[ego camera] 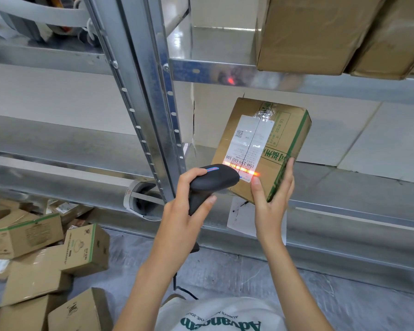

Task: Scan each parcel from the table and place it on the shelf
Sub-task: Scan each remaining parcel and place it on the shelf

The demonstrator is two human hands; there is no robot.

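Head view shows one cardboard parcel held up in front of the metal shelf, near its front edge. It looks light, since one hand lifts it. It looks stiff, with smooth tape, so it could slip. Holding it by the two long sides seems best. The right hand grips its near corner, fingers curled round the green edge. The left hand grips one black scanner, whose orange light falls on the white label. Two more boxes sit on the shelf above. About seven parcels lie heaped at the lower left; I cannot tell on what.
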